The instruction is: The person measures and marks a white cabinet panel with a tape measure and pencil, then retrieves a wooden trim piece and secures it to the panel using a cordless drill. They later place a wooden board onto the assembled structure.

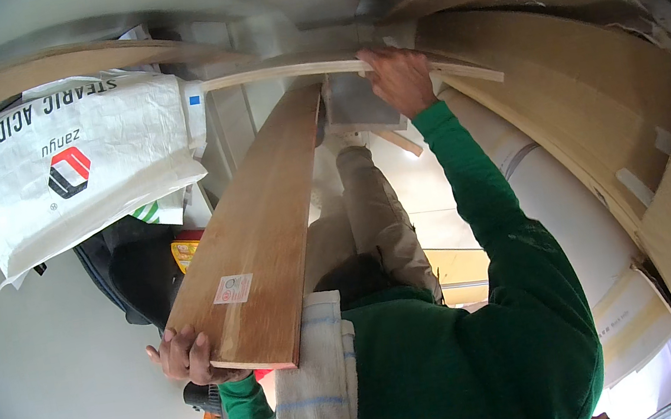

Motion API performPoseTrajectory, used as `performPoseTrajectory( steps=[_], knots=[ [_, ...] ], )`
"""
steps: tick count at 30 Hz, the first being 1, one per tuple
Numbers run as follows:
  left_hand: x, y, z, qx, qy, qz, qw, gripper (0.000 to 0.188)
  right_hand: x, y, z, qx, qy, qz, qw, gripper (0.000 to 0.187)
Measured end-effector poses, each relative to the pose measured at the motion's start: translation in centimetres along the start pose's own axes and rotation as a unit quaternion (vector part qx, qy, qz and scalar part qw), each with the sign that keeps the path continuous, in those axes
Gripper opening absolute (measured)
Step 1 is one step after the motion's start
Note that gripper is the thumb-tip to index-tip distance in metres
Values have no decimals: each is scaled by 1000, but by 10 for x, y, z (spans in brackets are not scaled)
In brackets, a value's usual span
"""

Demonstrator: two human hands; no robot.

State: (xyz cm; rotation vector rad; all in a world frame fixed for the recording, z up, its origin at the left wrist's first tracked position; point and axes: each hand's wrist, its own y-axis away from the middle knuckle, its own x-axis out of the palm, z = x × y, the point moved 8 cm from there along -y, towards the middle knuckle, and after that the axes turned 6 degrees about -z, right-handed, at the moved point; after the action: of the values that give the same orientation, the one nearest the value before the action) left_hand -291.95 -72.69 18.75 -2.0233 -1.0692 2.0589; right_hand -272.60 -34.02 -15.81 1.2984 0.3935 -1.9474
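Note:
A long reddish-brown wooden board (266, 212) slants from my lower left up toward the middle, with a small printed label near its close end. My left hand (188, 356) grips that close end, fingers wrapped over its left corner and the thumb hidden beneath. Farther off, my right hand (401, 79) is closed over the edge of a second, pale board (287, 71) seen edge-on. This board runs crosswise beyond the far end of the brown one; whether the two touch, I cannot tell.
At left, a large white sack (128, 172) sits above a black bag (130, 268). Another wooden board (67, 66) extends behind the sack. On the right stand large cardboard sheets (580, 92) and thick white rolls (547, 185). A folded towel (317, 397) hangs against me beside the brown board.

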Motion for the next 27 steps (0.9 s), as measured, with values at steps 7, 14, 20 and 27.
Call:
performPoseTrajectory(
  steps=[7, 14, 20, 27],
  knots=[
    [-7, 6, -2, 21, 23, 30, 999, 60, -61, 54, 53, -36, 6, -144, 989, 36],
    [3, -5, -16, 23, 34, 19, 999, 63, -104, 100, 72, -19, 13, -203, 979, 47],
    [5, -19, -25, 11, 79, 40, 996, 44, -181, 165, 98, 46, -39, -226, 972, 57],
    [-2, -20, -27, 4, 122, 28, 992, 43, -242, 285, 128, 187, -109, -304, 928, 36]
  ],
)
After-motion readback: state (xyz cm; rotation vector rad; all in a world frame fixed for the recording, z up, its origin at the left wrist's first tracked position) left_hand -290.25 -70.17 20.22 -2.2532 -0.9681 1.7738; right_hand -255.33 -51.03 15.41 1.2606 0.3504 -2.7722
